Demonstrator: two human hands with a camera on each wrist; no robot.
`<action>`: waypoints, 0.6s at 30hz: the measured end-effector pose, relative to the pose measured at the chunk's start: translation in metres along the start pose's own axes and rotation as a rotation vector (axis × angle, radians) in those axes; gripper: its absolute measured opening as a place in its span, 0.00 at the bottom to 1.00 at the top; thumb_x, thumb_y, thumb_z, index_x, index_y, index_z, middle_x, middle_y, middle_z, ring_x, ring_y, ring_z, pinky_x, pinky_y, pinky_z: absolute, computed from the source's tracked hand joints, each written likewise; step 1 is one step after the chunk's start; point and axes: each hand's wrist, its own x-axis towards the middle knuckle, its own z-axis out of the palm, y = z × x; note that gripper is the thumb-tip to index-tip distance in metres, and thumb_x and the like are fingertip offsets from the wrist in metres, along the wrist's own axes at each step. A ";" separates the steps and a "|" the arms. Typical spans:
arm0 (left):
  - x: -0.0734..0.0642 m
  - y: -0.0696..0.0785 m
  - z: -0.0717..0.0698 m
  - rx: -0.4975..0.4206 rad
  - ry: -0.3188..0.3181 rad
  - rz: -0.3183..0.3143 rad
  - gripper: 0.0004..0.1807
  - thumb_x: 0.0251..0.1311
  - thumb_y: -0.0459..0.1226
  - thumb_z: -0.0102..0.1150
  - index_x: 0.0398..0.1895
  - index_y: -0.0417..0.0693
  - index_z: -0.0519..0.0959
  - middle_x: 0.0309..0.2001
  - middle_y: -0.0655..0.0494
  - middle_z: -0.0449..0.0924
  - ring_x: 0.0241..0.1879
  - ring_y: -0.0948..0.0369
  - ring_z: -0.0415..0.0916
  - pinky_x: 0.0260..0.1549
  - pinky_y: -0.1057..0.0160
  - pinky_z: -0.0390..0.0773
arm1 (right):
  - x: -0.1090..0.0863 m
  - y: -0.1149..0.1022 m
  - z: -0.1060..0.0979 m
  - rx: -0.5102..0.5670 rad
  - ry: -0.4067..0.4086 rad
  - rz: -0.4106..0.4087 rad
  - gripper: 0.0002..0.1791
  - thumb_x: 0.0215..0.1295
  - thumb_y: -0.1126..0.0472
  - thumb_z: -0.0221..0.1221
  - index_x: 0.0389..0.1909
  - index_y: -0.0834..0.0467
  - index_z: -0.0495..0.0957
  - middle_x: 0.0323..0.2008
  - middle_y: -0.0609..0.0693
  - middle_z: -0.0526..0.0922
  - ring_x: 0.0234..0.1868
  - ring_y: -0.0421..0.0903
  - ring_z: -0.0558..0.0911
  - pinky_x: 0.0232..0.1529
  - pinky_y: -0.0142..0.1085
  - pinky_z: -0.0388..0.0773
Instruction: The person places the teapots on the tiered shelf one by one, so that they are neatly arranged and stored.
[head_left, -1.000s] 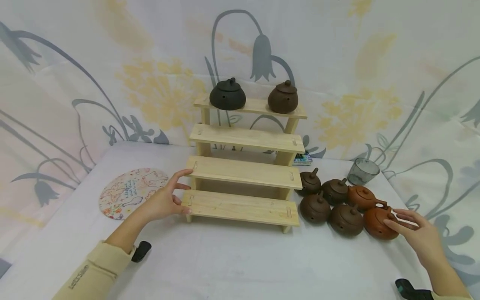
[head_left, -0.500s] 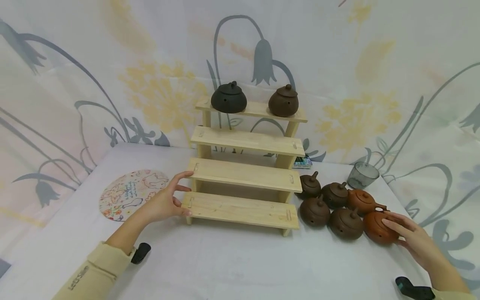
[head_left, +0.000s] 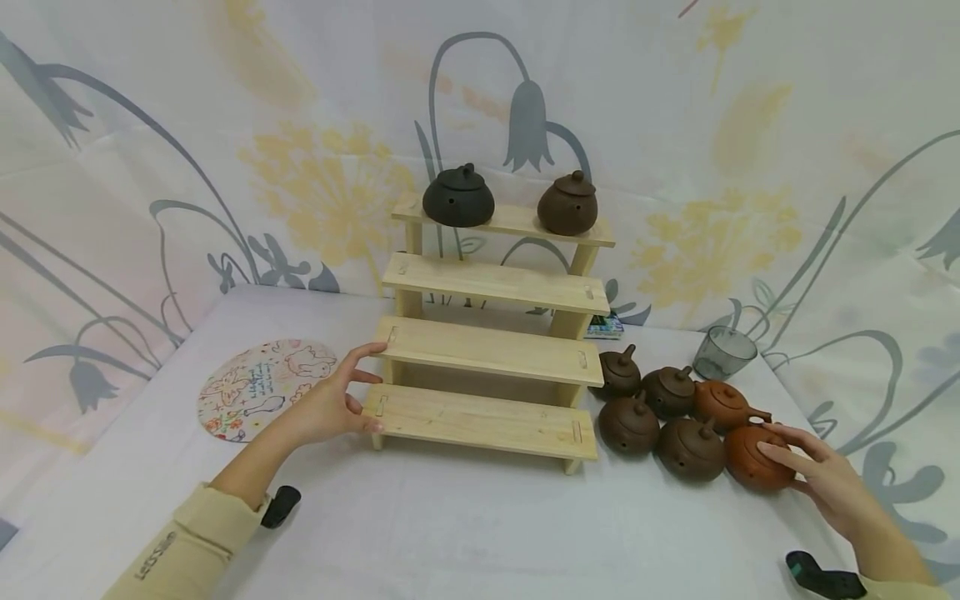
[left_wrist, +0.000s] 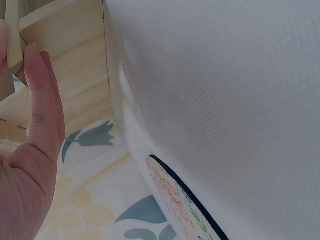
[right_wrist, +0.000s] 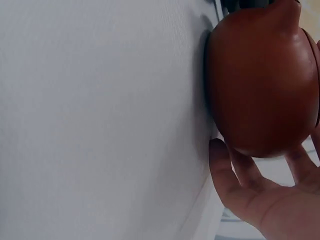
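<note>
A reddish-brown clay teapot (head_left: pixel 757 458) sits at the right front of a teapot cluster. My right hand (head_left: pixel 836 479) grips it from the right, thumb over the near side of its top and fingers round the back. Close up in the right wrist view, the teapot's rounded body (right_wrist: pixel 260 85) has fingers (right_wrist: pixel 225 170) curved around it. My left hand (head_left: pixel 333 408) touches the left end of a stepped wooden stand (head_left: pixel 480 417), index fingertip at the second step from the bottom, thumb at the lowest. Straight fingers (left_wrist: pixel 40 100) lie along the stand's side in the left wrist view.
A black teapot (head_left: pixel 457 197) and a brown teapot (head_left: pixel 567 204) stand on the top step. Several more teapots crowd between the stand and my right hand, including an orange-brown one (head_left: pixel 723 406). Behind them is a tilted clear glass (head_left: pixel 723 353). A round patterned mat (head_left: pixel 258 387) lies left.
My right hand has closed in around the reddish-brown teapot, its fingers wrapping further behind the body. The left hand stays at the stand. The view has tilted up slightly.
</note>
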 end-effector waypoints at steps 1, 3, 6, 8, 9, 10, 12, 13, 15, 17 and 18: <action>0.000 0.000 0.000 0.002 0.001 0.003 0.56 0.41 0.26 0.72 0.70 0.64 0.48 0.57 0.35 0.66 0.24 0.57 0.75 0.24 0.57 0.73 | 0.000 -0.001 0.001 -0.001 0.015 0.002 0.13 0.68 0.52 0.53 0.47 0.28 0.71 0.62 0.51 0.52 0.57 0.40 0.59 0.37 0.26 0.71; 0.001 -0.001 0.000 0.003 0.000 0.008 0.56 0.41 0.26 0.72 0.70 0.63 0.48 0.57 0.35 0.66 0.24 0.57 0.75 0.24 0.57 0.73 | -0.001 -0.001 0.002 0.005 0.044 0.005 0.13 0.66 0.52 0.55 0.46 0.28 0.73 0.61 0.48 0.54 0.60 0.45 0.56 0.37 0.26 0.72; 0.002 -0.001 0.000 0.005 0.001 0.011 0.56 0.41 0.26 0.72 0.70 0.63 0.48 0.57 0.34 0.66 0.24 0.57 0.75 0.24 0.57 0.73 | -0.003 -0.004 0.004 0.047 0.096 0.024 0.12 0.64 0.53 0.58 0.42 0.29 0.77 0.54 0.39 0.61 0.53 0.37 0.62 0.35 0.28 0.74; 0.002 0.000 0.000 0.004 -0.002 0.010 0.56 0.41 0.26 0.72 0.70 0.64 0.48 0.57 0.35 0.66 0.24 0.57 0.75 0.24 0.57 0.73 | -0.006 -0.006 0.004 0.079 0.112 0.032 0.12 0.63 0.54 0.59 0.39 0.29 0.78 0.50 0.34 0.61 0.47 0.30 0.64 0.34 0.28 0.74; 0.002 0.001 0.000 0.004 -0.003 0.009 0.56 0.41 0.27 0.72 0.70 0.64 0.48 0.58 0.35 0.66 0.24 0.57 0.74 0.24 0.58 0.73 | -0.008 -0.007 0.004 0.104 0.117 0.031 0.12 0.63 0.55 0.59 0.39 0.30 0.79 0.48 0.32 0.61 0.44 0.27 0.64 0.33 0.28 0.74; 0.002 0.001 0.000 0.004 -0.004 0.007 0.57 0.41 0.27 0.72 0.70 0.64 0.48 0.58 0.35 0.66 0.24 0.57 0.74 0.24 0.58 0.73 | -0.009 -0.008 0.004 0.127 0.124 0.026 0.12 0.63 0.57 0.60 0.38 0.32 0.80 0.46 0.31 0.62 0.41 0.25 0.65 0.32 0.28 0.75; 0.002 0.002 0.000 0.003 -0.006 0.006 0.57 0.41 0.26 0.72 0.70 0.64 0.48 0.58 0.35 0.66 0.23 0.57 0.74 0.24 0.58 0.73 | -0.011 -0.009 0.002 0.143 0.118 0.011 0.13 0.64 0.58 0.59 0.39 0.32 0.80 0.47 0.32 0.61 0.39 0.24 0.65 0.32 0.28 0.75; 0.002 0.002 0.000 0.003 -0.007 0.006 0.57 0.41 0.26 0.72 0.70 0.64 0.48 0.58 0.35 0.66 0.23 0.57 0.74 0.24 0.58 0.72 | -0.012 -0.010 0.001 0.149 0.121 0.004 0.13 0.64 0.58 0.59 0.40 0.33 0.81 0.47 0.33 0.62 0.38 0.24 0.66 0.32 0.28 0.75; 0.002 0.002 0.000 0.001 -0.008 0.005 0.57 0.41 0.26 0.72 0.70 0.63 0.48 0.58 0.35 0.66 0.23 0.57 0.74 0.24 0.58 0.72 | -0.011 -0.010 -0.002 0.140 0.129 -0.017 0.13 0.64 0.59 0.58 0.43 0.35 0.81 0.49 0.35 0.62 0.38 0.24 0.66 0.31 0.28 0.75; 0.002 0.003 0.000 0.002 -0.007 0.006 0.56 0.41 0.27 0.72 0.70 0.64 0.48 0.57 0.35 0.67 0.23 0.57 0.74 0.24 0.58 0.72 | -0.008 -0.009 -0.008 0.126 0.126 -0.041 0.14 0.64 0.59 0.58 0.46 0.37 0.80 0.51 0.35 0.62 0.40 0.25 0.66 0.32 0.28 0.75; 0.002 0.002 0.000 0.004 -0.006 0.008 0.56 0.41 0.27 0.72 0.70 0.64 0.48 0.57 0.35 0.67 0.23 0.57 0.74 0.24 0.58 0.72 | -0.004 -0.007 -0.012 0.121 0.126 -0.058 0.15 0.64 0.59 0.59 0.48 0.39 0.80 0.51 0.35 0.63 0.40 0.25 0.67 0.32 0.28 0.75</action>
